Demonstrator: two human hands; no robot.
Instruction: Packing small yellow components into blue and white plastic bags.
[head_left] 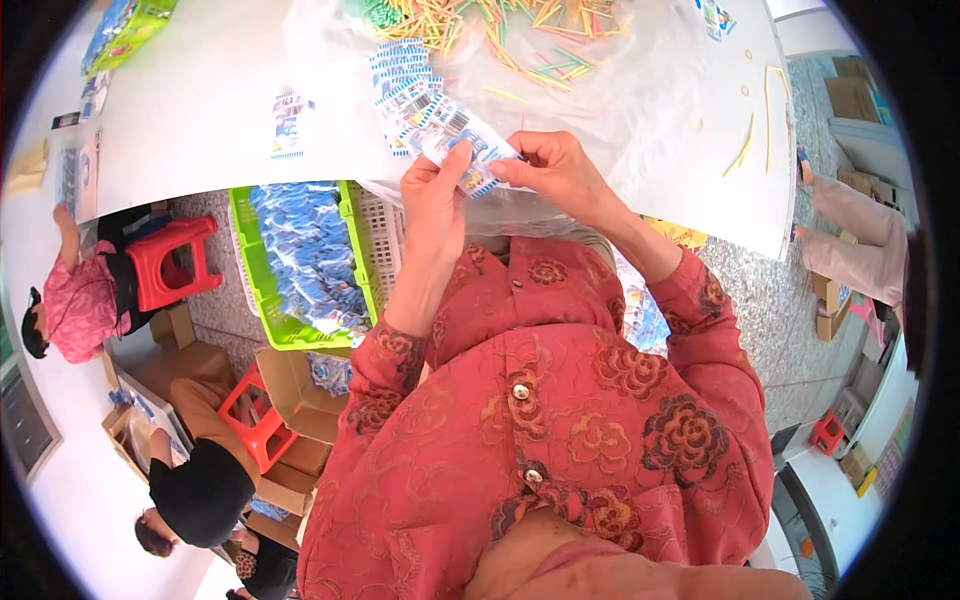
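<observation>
Over the table's near edge, I hold a small blue-and-white printed packet [478,150] between both hands. My left hand [436,198] pinches its left side with thumb and fingers. At its right end, my right hand [562,172] grips it between thumb and forefinger. Just beyond my left hand, several similar packets [402,72] lie overlapping in a row on the table. Farther off, a loose heap of thin yellow, green and pink sticks [545,38] rests on clear plastic sheeting [655,95].
Below the table edge at left stands a green crate [247,255] full of blue packets, beside a white perforated basket [385,235]. Another packet [288,125] lies left on the white table [190,110]. Red stools [172,262], cardboard boxes [300,395] and other people surround me.
</observation>
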